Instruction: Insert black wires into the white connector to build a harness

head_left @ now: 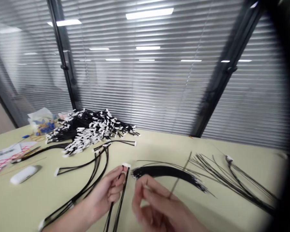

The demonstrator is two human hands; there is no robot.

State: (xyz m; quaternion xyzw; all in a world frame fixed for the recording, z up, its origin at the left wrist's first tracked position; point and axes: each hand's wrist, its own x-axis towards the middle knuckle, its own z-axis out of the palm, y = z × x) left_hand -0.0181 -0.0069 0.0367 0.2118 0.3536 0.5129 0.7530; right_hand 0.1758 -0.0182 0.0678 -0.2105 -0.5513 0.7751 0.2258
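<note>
My left hand (108, 191) pinches a black cable harness (120, 199) just below its small white connector (126, 165), which points up and away from me. My right hand (154, 204), blurred, holds a single thin black wire (181, 174) between thumb and forefinger; the wire slants up to the right. The two hands are close together above the pale green table (159, 148). Just beyond the right hand lies a curved bundle of loose black wires (169, 172).
A big heap of finished black harnesses with white connectors (87, 129) lies at the back left. Several harnesses (96, 164) stretch towards me. More loose wires (239, 182) fan out on the right. A white oblong case (23, 174), red-patterned sheet (2, 159) and plastic bag (42, 120) sit far left.
</note>
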